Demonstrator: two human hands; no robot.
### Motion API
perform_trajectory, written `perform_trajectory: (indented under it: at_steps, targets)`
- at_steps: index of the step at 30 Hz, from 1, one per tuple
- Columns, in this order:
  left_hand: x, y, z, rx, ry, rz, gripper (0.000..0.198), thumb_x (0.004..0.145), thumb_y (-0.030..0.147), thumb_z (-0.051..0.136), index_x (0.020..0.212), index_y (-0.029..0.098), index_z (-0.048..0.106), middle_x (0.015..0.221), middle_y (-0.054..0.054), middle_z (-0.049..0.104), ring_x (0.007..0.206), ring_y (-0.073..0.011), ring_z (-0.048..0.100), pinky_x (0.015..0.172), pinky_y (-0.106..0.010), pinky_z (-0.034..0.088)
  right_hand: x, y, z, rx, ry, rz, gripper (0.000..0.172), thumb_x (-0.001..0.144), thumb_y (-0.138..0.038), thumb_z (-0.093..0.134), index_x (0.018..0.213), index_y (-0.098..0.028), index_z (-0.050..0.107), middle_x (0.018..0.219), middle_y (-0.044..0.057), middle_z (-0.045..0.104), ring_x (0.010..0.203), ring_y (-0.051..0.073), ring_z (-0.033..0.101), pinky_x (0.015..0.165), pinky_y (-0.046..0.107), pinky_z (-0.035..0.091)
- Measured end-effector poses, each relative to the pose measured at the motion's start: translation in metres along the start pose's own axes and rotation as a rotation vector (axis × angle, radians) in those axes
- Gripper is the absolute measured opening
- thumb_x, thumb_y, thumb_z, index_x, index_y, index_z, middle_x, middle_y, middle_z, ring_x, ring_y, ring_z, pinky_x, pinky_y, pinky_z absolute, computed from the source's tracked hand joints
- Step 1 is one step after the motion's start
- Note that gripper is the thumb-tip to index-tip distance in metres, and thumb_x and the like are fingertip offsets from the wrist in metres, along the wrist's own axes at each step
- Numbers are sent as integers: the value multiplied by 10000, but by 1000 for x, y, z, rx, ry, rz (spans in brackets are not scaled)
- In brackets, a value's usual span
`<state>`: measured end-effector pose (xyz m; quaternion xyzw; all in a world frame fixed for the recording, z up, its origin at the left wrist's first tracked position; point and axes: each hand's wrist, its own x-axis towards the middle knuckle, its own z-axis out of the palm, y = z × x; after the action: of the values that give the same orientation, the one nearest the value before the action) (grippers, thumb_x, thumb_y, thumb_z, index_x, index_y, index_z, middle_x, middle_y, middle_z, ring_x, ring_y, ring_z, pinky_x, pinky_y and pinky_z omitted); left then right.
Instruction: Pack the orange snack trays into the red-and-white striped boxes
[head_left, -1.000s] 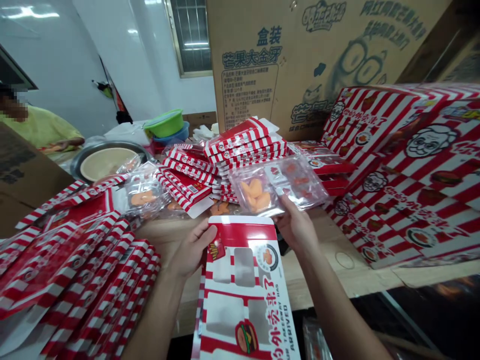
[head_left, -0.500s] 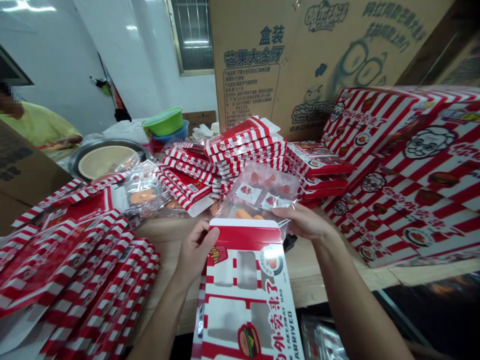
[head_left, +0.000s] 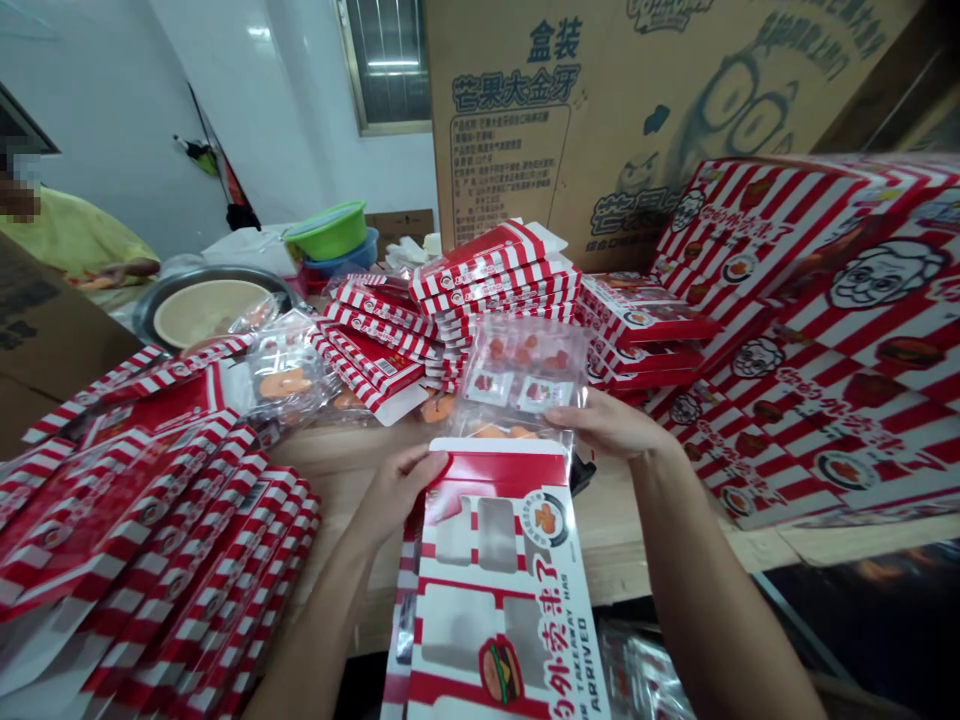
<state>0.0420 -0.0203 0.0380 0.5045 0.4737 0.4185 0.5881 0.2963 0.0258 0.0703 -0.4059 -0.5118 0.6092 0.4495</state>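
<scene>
My left hand (head_left: 401,490) is closed on the upper left edge of a red and white cardboard box (head_left: 465,600), with the thumb lying on its front. The box has cut-out windows and a printed burger, and its top end faces away from me. In my right hand (head_left: 607,425) is a clear plastic tray (head_left: 517,375) of candy and small printed sachets, gripped at its right edge. The tray's near end lies at the box's top end; how far it reaches inside is hidden.
Striped flat boxes (head_left: 165,580) lean in a row at left. More striped boxes (head_left: 487,280) are stacked behind the tray, and large striped cartons (head_left: 840,370) stand at right. A metal basin (head_left: 142,325) sits at back left. A person in a yellow top (head_left: 82,230) works beyond.
The plastic tray has straightened and lines up more squarely with the box's top end. Both hands keep their hold. The view has shifted slightly.
</scene>
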Motion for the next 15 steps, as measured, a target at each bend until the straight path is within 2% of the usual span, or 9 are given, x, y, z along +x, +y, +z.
perform_trajectory:
  at_steps: [3,6,8,10,11,13,15]
  targets:
    - [2,2,-4,100,-56,74,298,764,443,586,777,173,710,821,-39,686,784,-211,611,700,-275,466,7,3,5,62,-65,-45,408,619,-406,777,953,-200,665,963,54,710,908,243,661,776,376,539]
    - [0,7,1,167,66,254,226,773,376,591,772,177,698,978,-57,626,981,-219,563,870,-266,423,18,5,10,52,172,-284,513,652,-329,776,1118,-256,573,1141,22,649,1055,213,604,891,347,495]
    - [-2,9,6,188,175,314,199,765,359,601,750,179,684,1042,-60,576,1023,-209,537,898,-245,402,24,8,13,25,242,-352,599,654,-259,773,1191,-286,510,1173,5,628,1082,200,588,917,338,483]
    - [-4,9,9,212,239,339,201,756,366,612,723,179,677,1060,-59,553,1021,-201,530,894,-232,401,27,12,16,45,248,-370,631,663,-241,757,1224,-303,474,1197,5,613,1095,202,581,923,346,482]
    - [-5,8,9,215,232,329,210,757,377,612,726,180,677,1049,-56,561,1003,-197,538,881,-231,409,28,14,18,70,269,-390,629,670,-244,746,1228,-308,465,1208,6,604,1099,201,578,923,347,482]
    - [-6,4,8,171,169,247,239,766,412,601,778,185,672,947,-41,610,894,-182,577,799,-236,450,28,18,21,120,365,-443,628,676,-245,732,1231,-314,447,1217,2,592,1098,193,576,923,342,482]
    - [-7,0,7,85,124,135,262,768,445,594,808,191,643,777,-10,633,712,-153,586,652,-225,470,25,19,25,171,431,-460,615,679,-247,723,1224,-314,444,1204,-3,594,1075,187,586,911,336,489]
